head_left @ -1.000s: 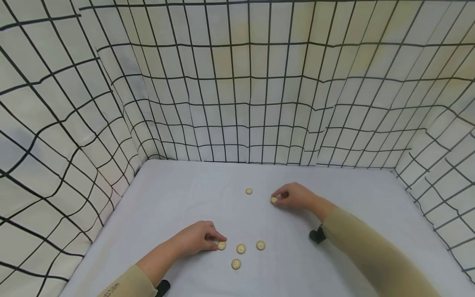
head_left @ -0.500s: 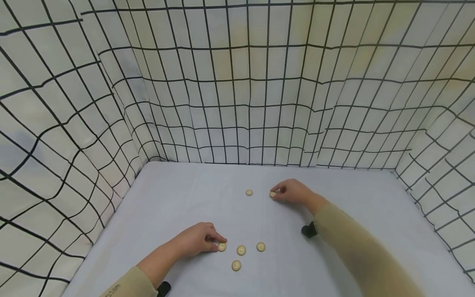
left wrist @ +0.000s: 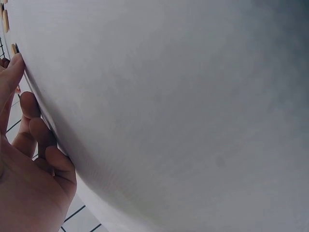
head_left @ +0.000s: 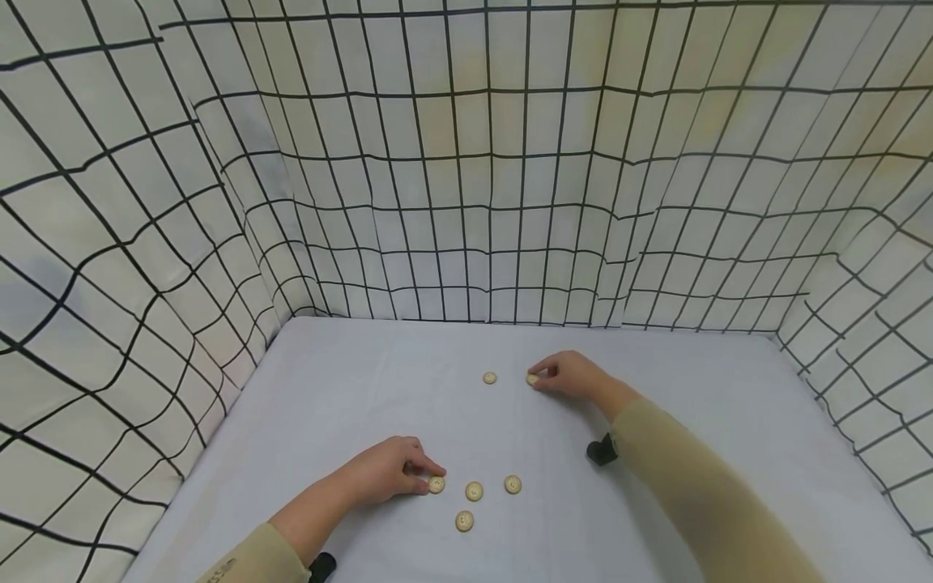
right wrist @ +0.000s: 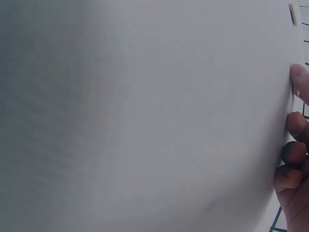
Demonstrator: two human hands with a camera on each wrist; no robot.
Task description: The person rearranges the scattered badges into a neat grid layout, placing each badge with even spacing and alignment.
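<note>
White table (head_left: 350, 389), buttons (head_left: 474, 491) under fingers (head_left: 430, 468)

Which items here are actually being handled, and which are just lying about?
In hand:
- small round tan button under the left hand
- matching far button at the right hand

Lying about:
- three loose near buttons
- lone far button
- white tabletop
- grid-patterned cloth walls

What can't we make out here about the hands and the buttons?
- Head view: right hand covers part of the round beige button at its fingertips; pinch or mere touch unclear.
- Head view: left hand touches another beige button; the grip is hidden by the fingers.
- Buttonholes: too small to count.
- Wrist views: the white tabletop fills the frame; buttons are slivers at the edges.
</note>
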